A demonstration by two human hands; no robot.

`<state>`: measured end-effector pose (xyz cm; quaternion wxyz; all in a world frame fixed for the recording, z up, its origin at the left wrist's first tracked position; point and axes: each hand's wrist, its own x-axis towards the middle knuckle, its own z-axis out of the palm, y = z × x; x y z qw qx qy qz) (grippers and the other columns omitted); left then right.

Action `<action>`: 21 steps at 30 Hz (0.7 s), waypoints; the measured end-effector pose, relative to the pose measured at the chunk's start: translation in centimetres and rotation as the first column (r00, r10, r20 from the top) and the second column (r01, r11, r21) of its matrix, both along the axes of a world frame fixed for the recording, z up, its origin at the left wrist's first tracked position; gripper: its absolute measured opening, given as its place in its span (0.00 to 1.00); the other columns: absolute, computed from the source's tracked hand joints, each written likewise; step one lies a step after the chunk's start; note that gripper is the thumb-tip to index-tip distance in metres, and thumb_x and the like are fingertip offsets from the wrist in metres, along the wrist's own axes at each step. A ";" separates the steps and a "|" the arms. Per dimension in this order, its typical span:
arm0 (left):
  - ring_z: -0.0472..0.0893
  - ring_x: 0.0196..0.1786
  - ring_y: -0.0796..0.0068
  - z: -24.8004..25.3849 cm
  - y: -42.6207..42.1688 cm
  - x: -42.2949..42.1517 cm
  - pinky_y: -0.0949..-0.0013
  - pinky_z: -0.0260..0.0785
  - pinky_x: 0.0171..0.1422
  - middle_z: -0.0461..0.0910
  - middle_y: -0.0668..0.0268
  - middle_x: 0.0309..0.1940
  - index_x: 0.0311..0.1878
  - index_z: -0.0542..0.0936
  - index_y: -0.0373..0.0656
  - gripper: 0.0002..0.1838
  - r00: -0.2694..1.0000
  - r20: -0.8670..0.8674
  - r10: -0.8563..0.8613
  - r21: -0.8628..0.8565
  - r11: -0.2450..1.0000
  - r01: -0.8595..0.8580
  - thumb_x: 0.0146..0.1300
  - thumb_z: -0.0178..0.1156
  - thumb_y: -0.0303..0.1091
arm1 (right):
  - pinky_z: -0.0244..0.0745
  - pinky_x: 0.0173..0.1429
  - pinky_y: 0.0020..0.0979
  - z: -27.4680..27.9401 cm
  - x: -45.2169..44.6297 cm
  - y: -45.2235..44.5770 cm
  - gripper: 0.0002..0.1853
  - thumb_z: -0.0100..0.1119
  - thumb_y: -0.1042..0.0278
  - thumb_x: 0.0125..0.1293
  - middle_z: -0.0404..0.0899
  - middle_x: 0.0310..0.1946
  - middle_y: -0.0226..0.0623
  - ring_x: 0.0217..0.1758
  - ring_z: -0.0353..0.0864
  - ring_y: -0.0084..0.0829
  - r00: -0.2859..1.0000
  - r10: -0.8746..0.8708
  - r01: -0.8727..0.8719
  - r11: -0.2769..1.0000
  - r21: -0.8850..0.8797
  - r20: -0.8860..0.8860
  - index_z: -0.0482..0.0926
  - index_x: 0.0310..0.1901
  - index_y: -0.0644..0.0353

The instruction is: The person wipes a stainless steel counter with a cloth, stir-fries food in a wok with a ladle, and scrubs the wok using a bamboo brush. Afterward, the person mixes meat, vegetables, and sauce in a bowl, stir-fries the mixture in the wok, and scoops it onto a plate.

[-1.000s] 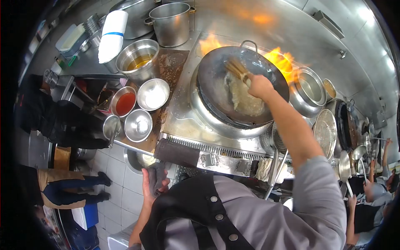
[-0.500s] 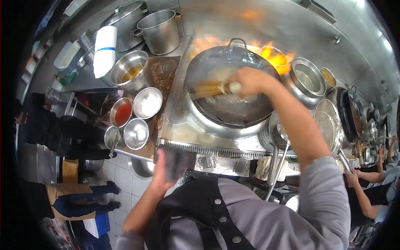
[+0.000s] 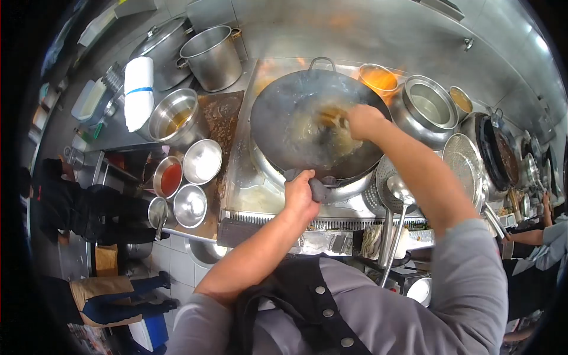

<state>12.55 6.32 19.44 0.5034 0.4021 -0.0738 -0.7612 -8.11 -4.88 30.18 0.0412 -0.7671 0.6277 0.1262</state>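
Observation:
A large dark wok (image 3: pixel 275 97) sits on the round metal burner ring, with cloudy liquid (image 3: pixel 305 133) swirling inside. My right hand (image 3: pixel 364 122) is closed round a bamboo brush (image 3: pixel 332 117), whose bristles are blurred over the liquid. At the wok's near rim, my left hand (image 3: pixel 300 196) grips a dark cloth (image 3: pixel 318 189) pressed against the edge. Whether a wok handle lies under the cloth is hidden.
Metal bowls (image 3: pixel 202 161) and a bowl of red sauce (image 3: pixel 171 177) stand left of the stove. A ladle (image 3: pixel 401 188) and strainers (image 3: pixel 461 163) lie at the right. Co-workers (image 3: pixel 77 201) stand at the far left and right.
My left hand has moved up and right with the dark cloth, from beside the stove to the wok's near rim. The brush has swept from the wok's left side rightward. The flames behind look smaller.

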 end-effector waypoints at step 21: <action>0.82 0.41 0.63 -0.2 -0.8 0.8 0.54 0.80 0.43 0.77 0.61 0.42 0.49 0.73 0.40 0.14 0.965 0.227 0.129 -0.182 0.979 -0.088 0.60 0.55 0.18 | 0.81 0.59 0.41 -3.7 4.1 0.8 0.21 0.61 0.70 0.57 0.86 0.46 0.48 0.53 0.86 0.47 0.971 0.132 -0.103 0.983 -0.150 0.197 0.82 0.54 0.57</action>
